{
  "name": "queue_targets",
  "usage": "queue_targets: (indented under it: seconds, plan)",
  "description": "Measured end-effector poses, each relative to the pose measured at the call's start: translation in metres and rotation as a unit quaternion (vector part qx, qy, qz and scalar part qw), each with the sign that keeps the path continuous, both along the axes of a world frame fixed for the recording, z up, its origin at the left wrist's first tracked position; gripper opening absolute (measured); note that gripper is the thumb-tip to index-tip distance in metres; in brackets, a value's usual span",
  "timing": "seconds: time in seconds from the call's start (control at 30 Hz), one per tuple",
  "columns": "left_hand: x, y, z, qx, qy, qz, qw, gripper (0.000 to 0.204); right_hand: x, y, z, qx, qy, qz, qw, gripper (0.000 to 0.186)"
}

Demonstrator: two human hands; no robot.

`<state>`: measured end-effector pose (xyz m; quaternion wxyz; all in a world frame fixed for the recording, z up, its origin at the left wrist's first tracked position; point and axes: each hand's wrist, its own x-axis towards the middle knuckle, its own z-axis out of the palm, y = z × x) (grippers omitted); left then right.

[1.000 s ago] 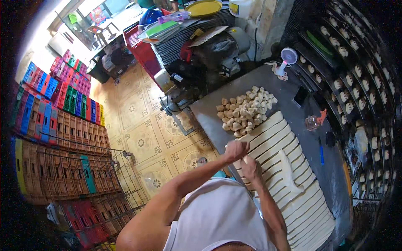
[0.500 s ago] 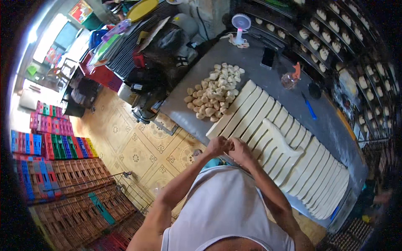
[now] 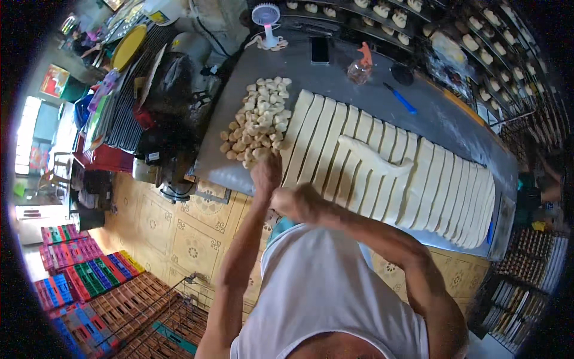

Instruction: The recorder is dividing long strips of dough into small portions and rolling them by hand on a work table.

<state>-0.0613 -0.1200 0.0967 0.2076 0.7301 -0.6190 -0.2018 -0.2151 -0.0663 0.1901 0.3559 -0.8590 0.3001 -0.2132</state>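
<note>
My left hand (image 3: 266, 175) is at the near edge of a heap of small dough pieces (image 3: 263, 116); its fingers point away and are mostly hidden behind the back of the hand. Close by on its right, my right hand (image 3: 297, 203) is curled closed and slightly blurred; whatever it holds cannot be made out. It hangs by the front left end of a row of long dough strips (image 3: 323, 134), laid side by side across the grey table (image 3: 445, 128). One loose length of dough (image 3: 376, 157) lies crosswise on top of the strips.
Along the table's far side are a small white fan (image 3: 267, 21), a phone (image 3: 320, 50), a bottle with an orange top (image 3: 360, 70) and a blue-handled tool (image 3: 400, 99). Racks of shaped dough (image 3: 388, 18) stand behind. Stacked crates (image 3: 98, 278) are at lower left.
The hands were together by the strips' left end; now they are apart, the left one moved up to the heap of dough pieces. The whole view has turned.
</note>
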Motion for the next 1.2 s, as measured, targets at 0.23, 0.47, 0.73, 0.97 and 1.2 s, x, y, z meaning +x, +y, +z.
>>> queue_targets:
  seconds: [0.23,0.47,0.73,0.97,1.2]
  plan:
    - [-0.009,0.005,-0.003,-0.024,0.138,-0.137,0.981,0.044,-0.049,0.004,-0.063,0.172,0.071,-0.288,0.939,0.033]
    - [-0.110,0.022,-0.021,0.094,0.190,-0.270,0.939,0.047,-0.191,0.092,-0.079,0.216,-0.011,-0.438,0.872,0.020]
    - [-0.221,-0.064,-0.033,-0.044,-0.077,-0.420,0.903,0.065,-0.330,0.070,-0.093,-0.021,0.167,-0.530,0.831,0.021]
    - [-0.185,-0.005,-0.024,0.081,0.088,-0.450,0.885,0.023,-0.363,0.026,-0.134,0.054,0.161,-0.519,0.838,0.067]
    - [-0.065,0.060,-0.033,0.346,0.473,-0.171,0.792,0.039,-0.303,0.010,-0.092,-0.136,0.332,-0.484,0.798,0.023]
